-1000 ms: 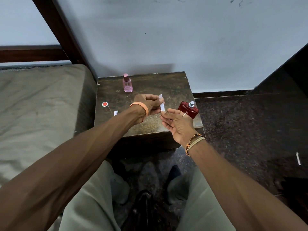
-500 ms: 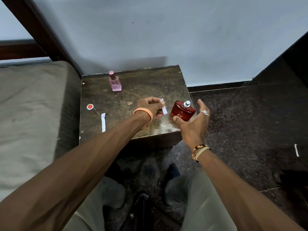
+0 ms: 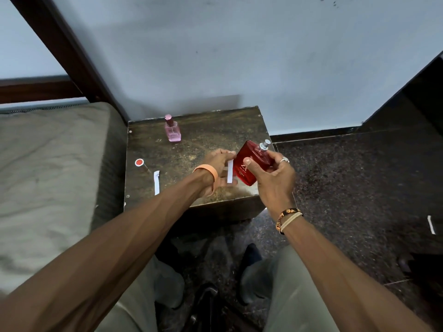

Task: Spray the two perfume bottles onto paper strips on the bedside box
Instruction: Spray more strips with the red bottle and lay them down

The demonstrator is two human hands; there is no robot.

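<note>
1. Bed (image 3: 48,164): fills the left of the frame. Its grey-green mattress edge runs alongside the left wall of the bedside box, with no visible gap between them.
2. Bedside box (image 3: 191,130): a dark, worn top in the centre of the frame, its back edge against the pale wall. The middle and rear right of the top are bare; the front right corner lies under the hands.
3. Red cap (image 3: 139,162): lies near the left edge of the box top, apart from everything else.
4. Loose paper strip (image 3: 156,182): lies flat just right of the red cap and nearer the front edge, pointing front to back.
5. Pink perfume bottle (image 3: 172,130): stands upright near the back edge, left of centre, capped, well apart from the hands.
6. Left hand (image 3: 217,164): above the front right part of the box, fingers closed in a pinch on the top end of a held paper strip (image 3: 230,172), which hangs vertically. An orange band sits on the wrist.
7. Red perfume bottle (image 3: 249,164): lifted off the box and tilted, silver nozzle at upper right, its left side just beside the held paper strip.
8. Right hand (image 3: 273,171): wrapped around the red perfume bottle, thumb across its front face, over the box's front right corner.
9. Floor (image 3: 359,188): dark speckled stone to the right of the box, open except for a small white scrap (image 3: 431,225) at far right.
</note>
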